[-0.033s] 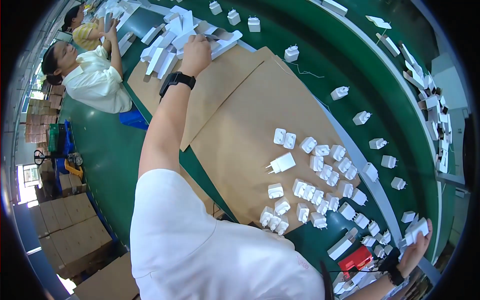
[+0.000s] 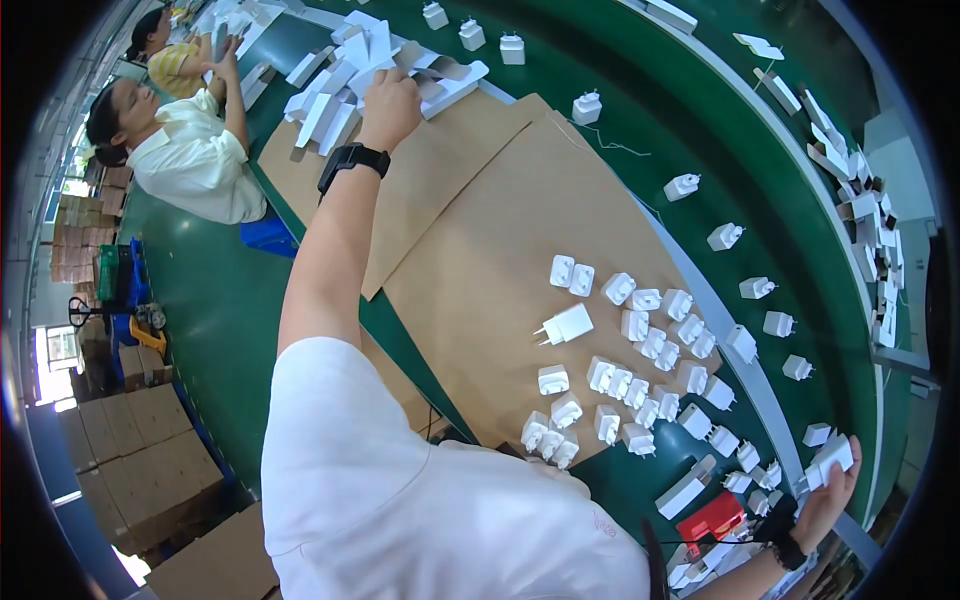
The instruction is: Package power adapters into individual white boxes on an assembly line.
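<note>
Far left, in over white box pile [image 2: 322, 115] with left hand [image 2: 391, 108]; can't tell fingers' grip. Midway, white chargers [image 2: 601, 374] on brown sheet [image 2: 500, 260], nearer to right hand [image 2: 826, 502]. Near right, pinching white box-like piece [image 2: 828, 460], left of fingers, with long axis near-left to far-right.

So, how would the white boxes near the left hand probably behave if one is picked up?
The white boxes are probably light and easy to dent, since their flaps look thin. Pulling one out may make others slide, because they lie overlapping at different angles.
</note>
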A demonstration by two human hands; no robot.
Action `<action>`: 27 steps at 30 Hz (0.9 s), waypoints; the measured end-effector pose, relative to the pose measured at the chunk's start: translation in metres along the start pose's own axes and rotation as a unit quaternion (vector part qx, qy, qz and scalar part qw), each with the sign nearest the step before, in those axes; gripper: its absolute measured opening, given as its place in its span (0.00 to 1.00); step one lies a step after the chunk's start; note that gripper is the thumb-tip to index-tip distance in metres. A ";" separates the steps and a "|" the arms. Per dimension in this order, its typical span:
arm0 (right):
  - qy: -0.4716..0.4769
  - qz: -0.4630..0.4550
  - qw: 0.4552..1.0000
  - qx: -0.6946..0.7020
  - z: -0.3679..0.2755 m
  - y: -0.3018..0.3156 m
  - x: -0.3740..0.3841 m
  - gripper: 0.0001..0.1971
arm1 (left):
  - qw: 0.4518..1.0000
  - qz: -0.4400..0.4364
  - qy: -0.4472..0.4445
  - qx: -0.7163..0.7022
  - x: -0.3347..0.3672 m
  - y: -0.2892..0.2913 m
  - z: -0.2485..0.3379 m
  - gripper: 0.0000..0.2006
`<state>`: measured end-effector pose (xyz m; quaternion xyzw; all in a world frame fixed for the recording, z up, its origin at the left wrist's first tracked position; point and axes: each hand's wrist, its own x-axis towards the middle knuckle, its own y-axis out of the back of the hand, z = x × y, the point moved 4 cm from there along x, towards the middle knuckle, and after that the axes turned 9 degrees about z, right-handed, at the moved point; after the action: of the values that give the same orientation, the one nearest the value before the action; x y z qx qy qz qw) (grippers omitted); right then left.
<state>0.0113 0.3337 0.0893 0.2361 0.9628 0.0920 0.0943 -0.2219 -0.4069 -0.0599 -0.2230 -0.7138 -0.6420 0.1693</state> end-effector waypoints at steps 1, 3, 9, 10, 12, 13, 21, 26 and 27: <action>-0.003 -0.010 1.000 0.015 0.003 -0.003 -0.003 0.27 | 0.999 0.020 0.025 0.001 -0.005 0.007 -0.013 0.07; 0.002 -0.014 1.000 0.021 0.003 -0.009 -0.005 0.27 | 0.996 0.030 0.077 0.015 -0.011 0.004 -0.040 0.15; -0.001 0.016 1.000 0.001 0.009 0.000 -0.012 0.26 | 0.989 -0.096 0.000 0.116 0.009 -0.044 -0.044 0.22; -0.002 0.024 1.000 0.001 0.009 0.002 -0.013 0.26 | 0.986 -0.108 -0.022 0.126 0.013 -0.056 -0.040 0.23; -0.006 0.037 0.999 0.000 0.009 0.006 -0.016 0.25 | 0.984 -0.105 -0.033 0.138 0.017 -0.065 -0.044 0.22; -0.007 0.044 0.999 0.001 0.011 0.008 -0.017 0.25 | 0.986 -0.109 -0.050 0.118 0.018 -0.067 -0.050 0.20; -0.026 0.021 0.999 0.024 0.018 -0.005 -0.031 0.26 | 0.989 -0.103 0.005 -0.101 -0.016 0.019 -0.005 0.14; -0.044 -0.055 0.988 0.139 0.032 -0.061 -0.062 0.27 | 0.943 -0.196 0.174 -0.203 -0.085 0.120 0.102 0.23; -0.046 -0.069 0.982 0.170 0.032 -0.075 -0.069 0.27 | 0.927 -0.321 0.147 -0.125 -0.112 0.120 0.119 0.27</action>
<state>0.0461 0.2395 0.0509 0.1853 0.9731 -0.0905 0.1027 -0.0579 -0.2910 -0.0328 0.0963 -0.6284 -0.7714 0.0280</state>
